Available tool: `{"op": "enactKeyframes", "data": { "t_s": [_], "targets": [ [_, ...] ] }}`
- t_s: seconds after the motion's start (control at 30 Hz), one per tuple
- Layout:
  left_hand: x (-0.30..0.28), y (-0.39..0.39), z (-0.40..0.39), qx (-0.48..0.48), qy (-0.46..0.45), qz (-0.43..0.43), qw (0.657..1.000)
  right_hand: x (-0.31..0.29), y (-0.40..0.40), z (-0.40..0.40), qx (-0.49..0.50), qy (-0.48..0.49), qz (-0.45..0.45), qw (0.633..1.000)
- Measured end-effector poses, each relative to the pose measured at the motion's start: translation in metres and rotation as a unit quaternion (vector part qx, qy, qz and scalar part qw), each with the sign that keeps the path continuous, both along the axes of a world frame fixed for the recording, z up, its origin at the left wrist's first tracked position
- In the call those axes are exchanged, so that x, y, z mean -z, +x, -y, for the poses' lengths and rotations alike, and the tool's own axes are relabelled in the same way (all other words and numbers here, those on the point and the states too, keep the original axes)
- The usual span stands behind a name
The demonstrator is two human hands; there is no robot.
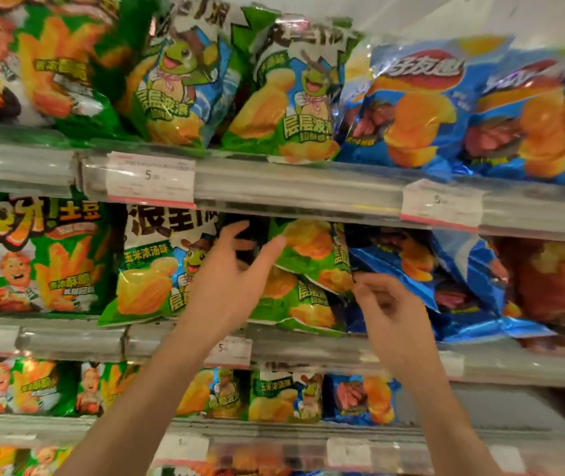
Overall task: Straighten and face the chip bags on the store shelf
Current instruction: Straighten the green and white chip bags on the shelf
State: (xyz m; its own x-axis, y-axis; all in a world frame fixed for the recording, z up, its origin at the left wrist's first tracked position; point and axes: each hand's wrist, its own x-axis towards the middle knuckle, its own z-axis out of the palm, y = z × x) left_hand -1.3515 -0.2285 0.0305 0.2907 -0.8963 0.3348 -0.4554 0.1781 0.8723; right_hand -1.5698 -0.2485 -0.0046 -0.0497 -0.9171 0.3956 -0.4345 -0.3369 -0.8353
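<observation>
On the middle shelf, a green chip bag (312, 255) lies tilted across another green bag (291, 304) below it. My left hand (233, 280) is raised with fingers spread, its fingertips at the left edge of the tilted bag. My right hand (387, 304) has curled fingers at the seam between the green bags and a slumped blue chip bag (408, 259); whether it pinches a bag edge is blurred. An upright green bag with a turtle figure (160, 266) stands left of my left hand.
The top shelf holds green bags (288, 94) and blue bags (411, 101) leaning forward over the shelf rail (274, 187) with price tags (150, 180). Red bags (555, 286) fill the right end. Lower shelves (308, 355) hold smaller bags.
</observation>
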Motion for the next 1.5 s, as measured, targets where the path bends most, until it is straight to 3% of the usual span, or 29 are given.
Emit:
{"op": "enactKeyframes", "data": {
  "t_s": [0.17,0.43,0.53,0.63,0.8,0.93,1.07,1.17,1.3,1.5],
  "targets": [
    [-0.013,-0.007,0.027,0.035,0.072,-0.004,0.997,-0.004,0.006,0.019,0.002,0.048,-0.015,0.999],
    [-0.006,0.013,0.015,0.088,0.085,-0.213,0.969,-0.031,0.019,0.027,-0.006,0.119,0.024,0.993],
    [-0.004,0.026,0.003,0.099,0.113,-0.242,0.959,-0.040,0.033,0.030,-0.023,0.149,0.059,0.987],
    [0.000,0.036,-0.006,0.126,0.125,-0.218,0.960,-0.041,0.044,0.032,-0.042,0.166,0.082,0.982],
    [-0.001,0.051,-0.007,0.124,0.141,-0.080,0.979,-0.035,0.042,0.023,-0.052,0.169,0.093,0.980],
    [-0.005,0.046,0.000,0.126,0.147,-0.050,0.980,-0.029,0.036,0.007,-0.059,0.180,0.085,0.978],
    [-0.005,0.040,0.003,0.119,0.121,-0.051,0.984,-0.023,0.032,-0.012,-0.075,0.199,0.113,0.971],
    [0.002,0.043,-0.005,0.125,0.107,-0.098,0.982,-0.017,0.034,-0.022,-0.086,0.219,0.116,0.965],
    [0.012,0.061,-0.024,0.127,0.070,-0.176,0.974,-0.019,0.053,-0.032,-0.121,0.230,0.095,0.961],
    [0.022,0.113,-0.049,0.074,0.022,-0.181,0.980,-0.030,0.095,-0.041,-0.145,0.213,0.034,0.966]
  ]
}}
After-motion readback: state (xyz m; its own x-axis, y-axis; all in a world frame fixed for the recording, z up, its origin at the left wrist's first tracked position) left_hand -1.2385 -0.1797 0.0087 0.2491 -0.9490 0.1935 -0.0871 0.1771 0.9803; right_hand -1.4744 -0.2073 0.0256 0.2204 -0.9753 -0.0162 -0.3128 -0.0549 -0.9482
